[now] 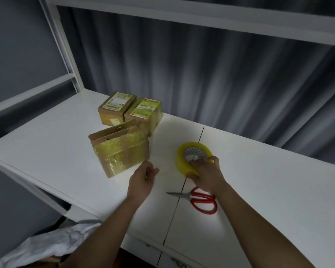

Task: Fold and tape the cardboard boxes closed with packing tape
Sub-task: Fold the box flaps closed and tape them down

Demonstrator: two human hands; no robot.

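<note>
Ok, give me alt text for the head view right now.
A person's right hand holds a yellow tape roll on a white table while the left hand pinches its pulled-out clear end. A partly taped open box sits ahead, two closed boxes behind, red scissors nearby.

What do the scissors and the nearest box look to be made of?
Scissors: glossy red handles, probably plastic; grey blades with a dull shine, likely steel. Nearest box: matte brown cardboard, its open flaps showing board edges, wrapped in shiny, wrinkled yellowish tape.
</note>
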